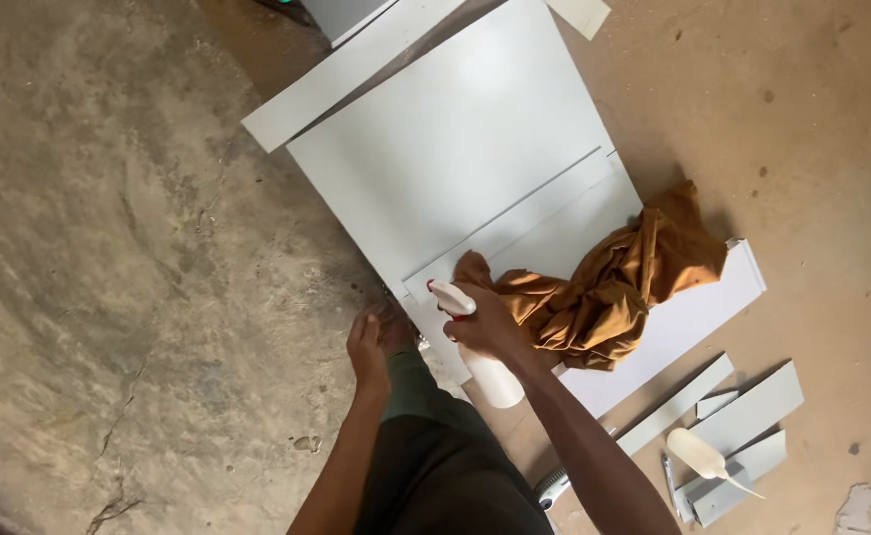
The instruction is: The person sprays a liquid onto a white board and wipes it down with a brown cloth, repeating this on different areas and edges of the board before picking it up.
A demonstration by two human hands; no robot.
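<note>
Concrete floor (108, 248) lies open at left. Left hand (368, 347) rests flat-fingered on the person's knee, grasping nothing. Right hand (485, 322) grips a white spray bottle (480, 352) over the grey panel's (455, 149) near edge, just beside a brown cloth (614, 282).

Two bare arms are showing from the bottom edge of the view, with no sleeve reaching the forearms or wrists. The left hand (368, 342) is wearing no glove, ring or band that can be made out, and the right hand (483, 325) is appearing just as bare. No watch or bracelet is showing on either wrist. Between the arms, dark trousers (445, 471) are covering the leg (the cloth is looking dark olive to near black, paler and greyer towards the knee). The fabric is looking plain, with no visible pattern, pocket or seam detail.
</note>
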